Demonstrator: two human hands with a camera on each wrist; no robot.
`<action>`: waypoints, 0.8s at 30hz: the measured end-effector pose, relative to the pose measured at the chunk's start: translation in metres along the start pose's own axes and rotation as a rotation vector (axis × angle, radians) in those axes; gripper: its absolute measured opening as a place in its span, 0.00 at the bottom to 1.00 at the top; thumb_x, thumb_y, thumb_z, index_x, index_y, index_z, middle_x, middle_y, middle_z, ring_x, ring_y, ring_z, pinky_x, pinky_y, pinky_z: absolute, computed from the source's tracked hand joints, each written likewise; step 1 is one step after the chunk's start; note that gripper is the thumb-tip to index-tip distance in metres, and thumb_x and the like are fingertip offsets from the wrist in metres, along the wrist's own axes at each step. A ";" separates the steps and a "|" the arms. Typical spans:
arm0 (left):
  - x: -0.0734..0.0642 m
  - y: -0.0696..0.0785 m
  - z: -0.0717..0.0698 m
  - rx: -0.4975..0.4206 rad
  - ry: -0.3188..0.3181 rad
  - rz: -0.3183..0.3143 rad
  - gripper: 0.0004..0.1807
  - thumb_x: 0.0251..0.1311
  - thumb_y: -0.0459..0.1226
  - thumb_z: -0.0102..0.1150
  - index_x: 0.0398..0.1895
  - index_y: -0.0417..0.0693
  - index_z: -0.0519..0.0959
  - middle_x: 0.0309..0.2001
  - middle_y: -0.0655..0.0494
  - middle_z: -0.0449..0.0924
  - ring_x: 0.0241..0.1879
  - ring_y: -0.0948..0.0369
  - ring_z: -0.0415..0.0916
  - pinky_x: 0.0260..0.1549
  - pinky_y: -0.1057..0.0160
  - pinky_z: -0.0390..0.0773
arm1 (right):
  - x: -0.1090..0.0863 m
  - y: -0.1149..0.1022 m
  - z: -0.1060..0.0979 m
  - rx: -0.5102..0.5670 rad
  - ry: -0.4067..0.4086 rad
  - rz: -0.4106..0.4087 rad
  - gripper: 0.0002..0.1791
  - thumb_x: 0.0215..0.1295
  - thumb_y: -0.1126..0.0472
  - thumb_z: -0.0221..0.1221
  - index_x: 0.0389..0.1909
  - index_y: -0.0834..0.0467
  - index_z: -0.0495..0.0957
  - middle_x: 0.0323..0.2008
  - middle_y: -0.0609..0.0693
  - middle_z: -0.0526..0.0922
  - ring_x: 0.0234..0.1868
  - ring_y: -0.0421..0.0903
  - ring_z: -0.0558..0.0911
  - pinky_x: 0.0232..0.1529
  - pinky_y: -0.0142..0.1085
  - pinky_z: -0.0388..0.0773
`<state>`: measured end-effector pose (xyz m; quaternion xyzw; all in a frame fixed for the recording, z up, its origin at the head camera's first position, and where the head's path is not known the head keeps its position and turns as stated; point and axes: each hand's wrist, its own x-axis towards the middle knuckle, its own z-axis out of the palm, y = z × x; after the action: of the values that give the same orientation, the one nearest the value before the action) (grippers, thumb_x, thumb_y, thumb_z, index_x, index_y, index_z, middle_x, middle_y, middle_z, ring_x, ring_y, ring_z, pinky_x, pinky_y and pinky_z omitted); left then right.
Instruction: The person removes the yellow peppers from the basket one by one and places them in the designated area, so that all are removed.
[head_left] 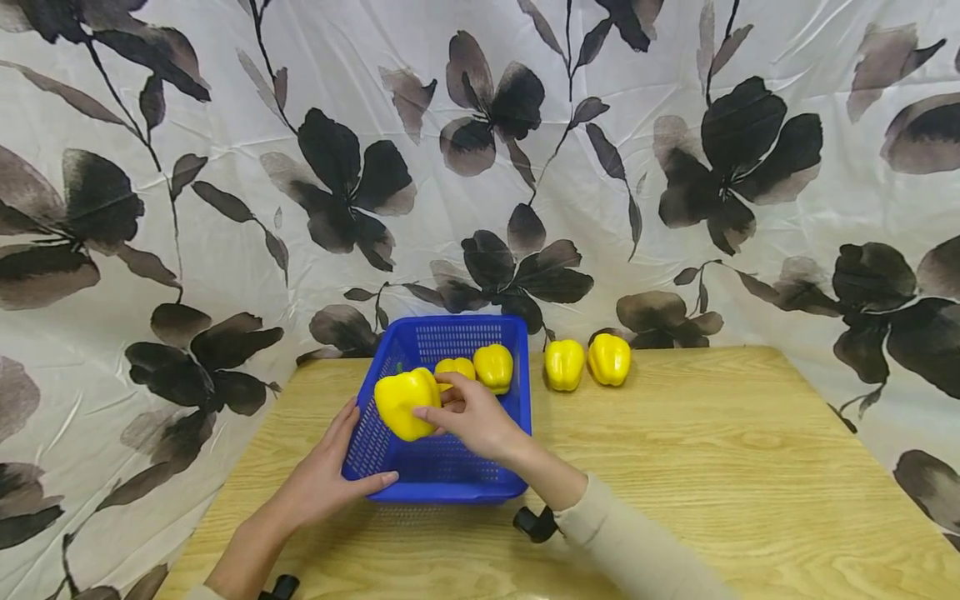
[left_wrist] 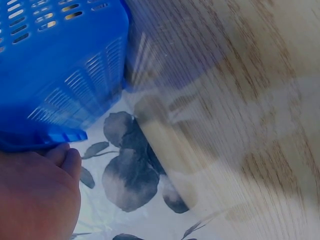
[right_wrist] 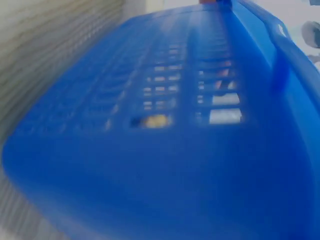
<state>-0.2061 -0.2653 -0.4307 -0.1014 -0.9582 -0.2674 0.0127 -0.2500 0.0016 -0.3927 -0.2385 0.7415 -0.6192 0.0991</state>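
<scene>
A yellow bell pepper (head_left: pixel 407 405) is pinched between the thumb and fingers of my right hand (head_left: pixel 476 417), over the left part of a blue plastic basket (head_left: pixel 457 490). My left hand (head_left: pixel 330 471) grips the basket at its front left corner, thumb along the front rim and fingers at the left side. In the left wrist view the left hand (left_wrist: pixel 40 195) is under the rim's edge. Inside the basket lie another yellow pepper (head_left: pixel 493 369) and one partly hidden pepper (head_left: pixel 454 367). The right wrist view shows only the blurred basket wall (right_wrist: pixel 150 175).
Two yellow peppers, a left one (head_left: pixel 564 365) and a right one (head_left: pixel 610 360), stand on the wooden table (head_left: pixel 712 467) right of the basket, near its back edge. A floral cloth (head_left: pixel 480 192) hangs behind the table. Black pieces (head_left: pixel 536 525) show near both wrists.
</scene>
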 end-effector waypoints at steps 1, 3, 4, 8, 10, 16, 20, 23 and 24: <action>0.000 0.000 0.000 0.001 0.001 -0.001 0.68 0.53 0.70 0.65 0.83 0.43 0.42 0.83 0.41 0.38 0.75 0.34 0.53 0.64 0.26 0.61 | -0.001 0.001 -0.003 0.004 -0.002 -0.001 0.39 0.70 0.51 0.66 0.75 0.64 0.63 0.51 0.59 0.85 0.39 0.47 0.88 0.44 0.39 0.86; 0.000 -0.001 0.001 0.003 0.001 -0.002 0.68 0.53 0.70 0.65 0.83 0.42 0.42 0.83 0.41 0.37 0.76 0.34 0.52 0.64 0.26 0.60 | -0.003 0.001 -0.009 -0.007 0.003 -0.002 0.39 0.70 0.51 0.66 0.74 0.64 0.64 0.52 0.59 0.85 0.39 0.48 0.88 0.44 0.39 0.86; 0.000 -0.001 0.001 0.004 0.001 -0.001 0.68 0.53 0.69 0.65 0.83 0.42 0.42 0.83 0.42 0.37 0.76 0.34 0.52 0.65 0.26 0.60 | -0.004 0.000 -0.012 -0.014 0.006 -0.003 0.39 0.69 0.51 0.67 0.74 0.64 0.64 0.52 0.60 0.84 0.40 0.48 0.88 0.43 0.39 0.86; -0.001 -0.002 0.001 0.008 0.005 0.002 0.67 0.54 0.68 0.66 0.83 0.41 0.42 0.83 0.42 0.37 0.76 0.34 0.50 0.65 0.26 0.59 | -0.008 -0.001 -0.026 -0.048 0.016 -0.018 0.39 0.69 0.51 0.67 0.74 0.63 0.64 0.52 0.60 0.84 0.41 0.47 0.88 0.45 0.43 0.87; -0.001 -0.002 0.000 0.010 0.006 0.001 0.67 0.54 0.67 0.67 0.83 0.41 0.42 0.83 0.42 0.37 0.77 0.34 0.49 0.66 0.26 0.59 | -0.010 -0.002 -0.033 -0.054 0.012 -0.029 0.40 0.68 0.52 0.67 0.74 0.64 0.64 0.51 0.60 0.84 0.41 0.47 0.88 0.47 0.46 0.86; 0.000 -0.003 0.000 0.018 0.001 -0.004 0.67 0.54 0.67 0.66 0.83 0.43 0.41 0.83 0.43 0.36 0.77 0.34 0.48 0.66 0.26 0.59 | -0.014 -0.005 -0.048 -0.074 0.010 -0.043 0.39 0.68 0.54 0.67 0.74 0.66 0.63 0.51 0.62 0.83 0.41 0.48 0.88 0.44 0.43 0.87; 0.000 -0.003 0.001 0.020 0.004 -0.001 0.67 0.54 0.67 0.67 0.83 0.43 0.41 0.83 0.44 0.36 0.77 0.34 0.48 0.66 0.27 0.59 | -0.016 -0.006 -0.055 -0.069 0.009 -0.050 0.38 0.69 0.57 0.67 0.73 0.67 0.63 0.54 0.66 0.82 0.43 0.50 0.88 0.44 0.41 0.87; 0.000 -0.003 0.001 0.016 0.004 -0.003 0.67 0.54 0.67 0.67 0.83 0.43 0.41 0.83 0.44 0.36 0.77 0.34 0.48 0.66 0.27 0.59 | -0.016 -0.006 -0.061 -0.085 0.011 -0.057 0.37 0.69 0.57 0.67 0.73 0.67 0.64 0.54 0.66 0.81 0.43 0.51 0.88 0.44 0.41 0.87; 0.000 -0.003 0.001 0.014 0.003 -0.004 0.67 0.54 0.67 0.67 0.84 0.43 0.41 0.83 0.44 0.36 0.77 0.34 0.48 0.66 0.27 0.59 | -0.016 -0.006 -0.063 -0.091 0.009 -0.058 0.37 0.69 0.56 0.66 0.73 0.67 0.64 0.54 0.66 0.81 0.43 0.51 0.88 0.45 0.42 0.87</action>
<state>-0.2064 -0.2678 -0.4329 -0.0990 -0.9602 -0.2607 0.0144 -0.2627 0.0633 -0.3758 -0.2616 0.7620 -0.5885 0.0668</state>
